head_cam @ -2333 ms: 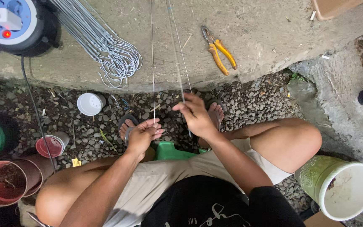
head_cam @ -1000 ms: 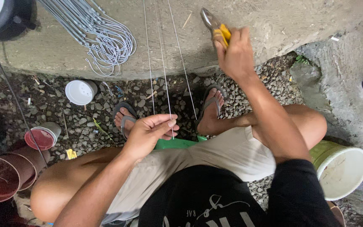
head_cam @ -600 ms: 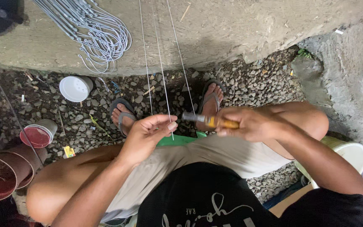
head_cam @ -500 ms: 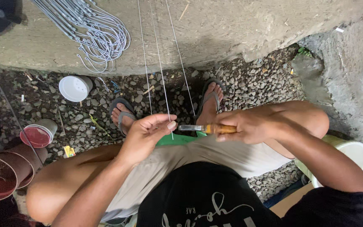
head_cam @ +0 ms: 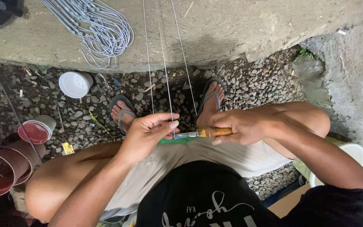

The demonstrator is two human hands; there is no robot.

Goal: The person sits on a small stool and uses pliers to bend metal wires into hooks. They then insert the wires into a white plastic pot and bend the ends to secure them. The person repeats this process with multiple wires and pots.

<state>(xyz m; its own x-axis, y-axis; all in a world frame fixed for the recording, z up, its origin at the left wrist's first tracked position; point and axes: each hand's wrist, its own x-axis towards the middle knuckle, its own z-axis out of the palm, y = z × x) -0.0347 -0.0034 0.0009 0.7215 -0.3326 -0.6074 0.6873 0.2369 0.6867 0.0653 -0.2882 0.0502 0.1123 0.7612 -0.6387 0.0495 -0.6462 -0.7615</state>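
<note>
My right hand (head_cam: 244,126) clenches the yellow-handled pliers (head_cam: 202,133); my left hand (head_cam: 148,132) pinches the thin wires (head_cam: 164,75); a small yellow packet (head_cam: 68,148) lies on the gravel (head_cam: 253,80).

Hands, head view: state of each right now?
Left hand: fingers pinched shut on the thin wires.
Right hand: shut on the yellow-handled pliers.

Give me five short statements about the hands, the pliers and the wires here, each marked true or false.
1. The right hand holds yellow-handled pliers. True.
2. The left hand pinches a thin wire. True.
3. The pliers lie on the concrete slab. False: they are in the right hand, jaws pointing at the left fingers.
4. The bundle of hooked wires rests on the gravel. False: it lies on the slab.
5. Both feet wear sandals. True.
</note>
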